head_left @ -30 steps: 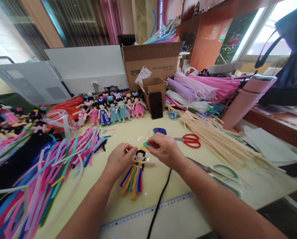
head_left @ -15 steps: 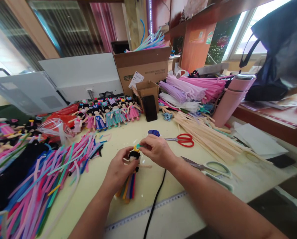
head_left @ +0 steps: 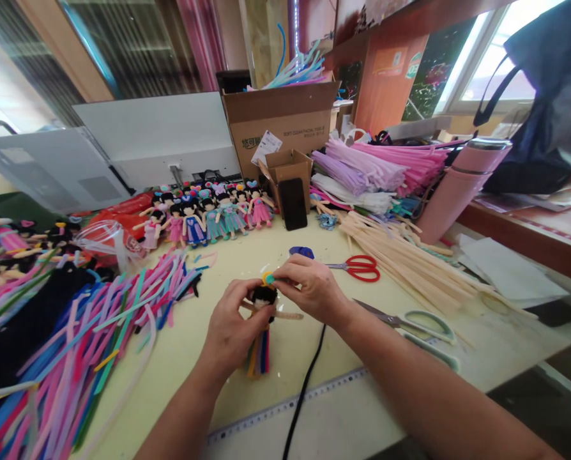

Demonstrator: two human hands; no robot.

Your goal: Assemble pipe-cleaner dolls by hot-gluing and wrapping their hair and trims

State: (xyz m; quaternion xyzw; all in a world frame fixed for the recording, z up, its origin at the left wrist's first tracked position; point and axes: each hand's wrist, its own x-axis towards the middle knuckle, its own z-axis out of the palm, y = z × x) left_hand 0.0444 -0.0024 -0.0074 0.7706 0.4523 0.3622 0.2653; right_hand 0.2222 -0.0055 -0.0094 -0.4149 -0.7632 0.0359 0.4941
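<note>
Between my hands is a small pipe-cleaner doll (head_left: 264,295) with black hair, beige arms held out sideways and striped legs in several colours hanging down. My left hand (head_left: 235,322) is closed round its head and upper body, thumb across the front. At the top of the head sits a yellow and teal hair ornament (head_left: 269,278). My right hand (head_left: 312,287) pinches this ornament between thumb and fingertips, which partly hide it. Beyond my right hand lie red-handled scissors (head_left: 362,268) and a dark blue item (head_left: 301,252).
Loose coloured pipe cleaners (head_left: 103,332) are heaped at left; beige ones (head_left: 400,262) lie at right. Finished dolls (head_left: 209,214) stand at the back beside a phone (head_left: 293,203). Green-handled scissors (head_left: 410,322), a black cord (head_left: 307,383) and a pink bottle (head_left: 462,188) are near my right arm.
The doll has turned slightly more upright, its legs swinging in closer together. My right fingers stay on the ornament, which now shows more teal. The whole view has shifted a little.
</note>
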